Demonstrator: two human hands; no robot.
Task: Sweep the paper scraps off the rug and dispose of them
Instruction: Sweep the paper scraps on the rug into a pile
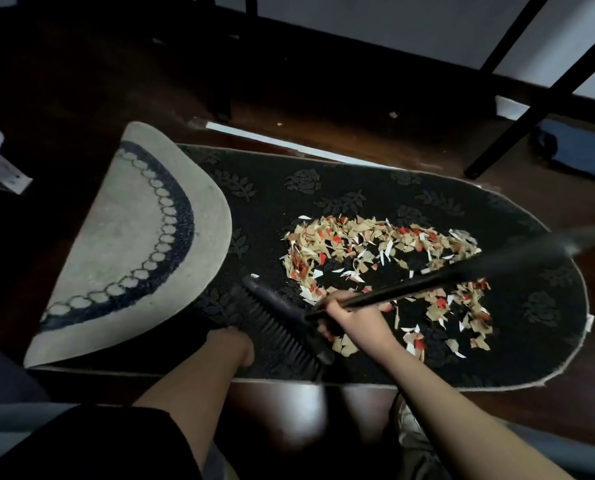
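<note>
Right hand (pixel 353 315) wrapped tight round the broom (pixel 289 323) low on its handle, left hand (pixel 233 344) pressing the rug (pixel 549 306), fingers unclear, paper scraps (pixel 375 258) heaped mid-rug — short, flat strokes inward best.

Dim, shadowy view with wide-angle bending at the edges; the broom handle (pixel 497 265) blurs toward the right.

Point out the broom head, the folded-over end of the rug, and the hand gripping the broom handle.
Broom head (pixel 282 327): head view, on the black bristles.
Folded-over end of the rug (pixel 129 244): head view, on its pale underside.
Right hand (pixel 353 315): head view, on the back of the hand gripping the handle.
</note>
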